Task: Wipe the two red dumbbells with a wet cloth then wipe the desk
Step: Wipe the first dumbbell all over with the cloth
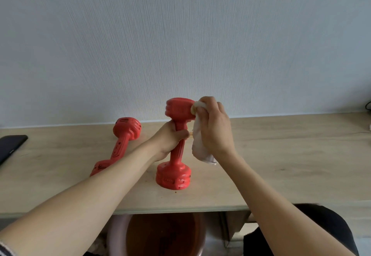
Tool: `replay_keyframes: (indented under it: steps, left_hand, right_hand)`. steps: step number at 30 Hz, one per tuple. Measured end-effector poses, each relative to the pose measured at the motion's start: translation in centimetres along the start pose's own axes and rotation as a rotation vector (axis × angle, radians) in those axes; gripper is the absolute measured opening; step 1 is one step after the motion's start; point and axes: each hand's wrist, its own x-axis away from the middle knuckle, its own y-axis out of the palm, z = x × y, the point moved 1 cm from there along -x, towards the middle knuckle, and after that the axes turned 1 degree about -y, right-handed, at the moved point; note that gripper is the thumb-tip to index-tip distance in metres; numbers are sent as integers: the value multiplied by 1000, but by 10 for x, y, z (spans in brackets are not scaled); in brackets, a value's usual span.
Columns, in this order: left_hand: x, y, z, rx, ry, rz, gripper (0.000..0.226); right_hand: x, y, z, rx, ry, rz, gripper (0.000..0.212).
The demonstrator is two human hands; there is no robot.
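The upright dumbbell [174,145] stands on end near the middle of the pale wood counter [281,165], bright red moulded plastic with ribbed, blocky heads, its lower head planted on the surface and bearing small raised lettering too blurred to read. The left hand [168,141] wraps its fingers around the narrow handle, hiding the handle's middle. The right hand [214,127] grips a white cloth [198,145], bunched against the right side of the top head, with the rest of the fabric hanging down beside the handle; that side of the head is covered by the cloth and fingers. The second dumbbell [122,141], the same red, lies on its side to the left, apart from the first, and its near head is partly hidden behind the left forearm. A dark flat phone [11,147] sits at the counter's left edge, cut off by the frame. Below the counter's front edge a round brown basin [164,235] shows, blurred.
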Motion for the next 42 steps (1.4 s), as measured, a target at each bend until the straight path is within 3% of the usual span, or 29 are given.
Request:
replay_keyframes:
  steps: [9,14,17,26,30,33,42]
  left_hand:
    - [1,-5,-2,96,-36,9,21]
    - [-2,-7,-2,61,-39,19,19]
    - [-4,-7,-4,33,-22,-13,15]
    - [0,-10,-4,168,-79,-13,23]
    - [-1,-14,-3,191,-96,-118,25]
    - [-1,-15,-2,176,-105,-177,24]
    - [-7,-17,-3,245,-125,-86,23]
  right_hand:
    - [-10,4,13,23,82,-29,16]
    - [3,15,-12,176,-172,-9,27]
    - [3,20,-18,189,-224,-22,28]
    - [1,9,14,31,22,-37,15]
    - [-8,13,22,2,60,-34,16]
    - [-8,14,28,-6,66,-30,19]
    - [3,5,-8,-6,-65,-45,16]
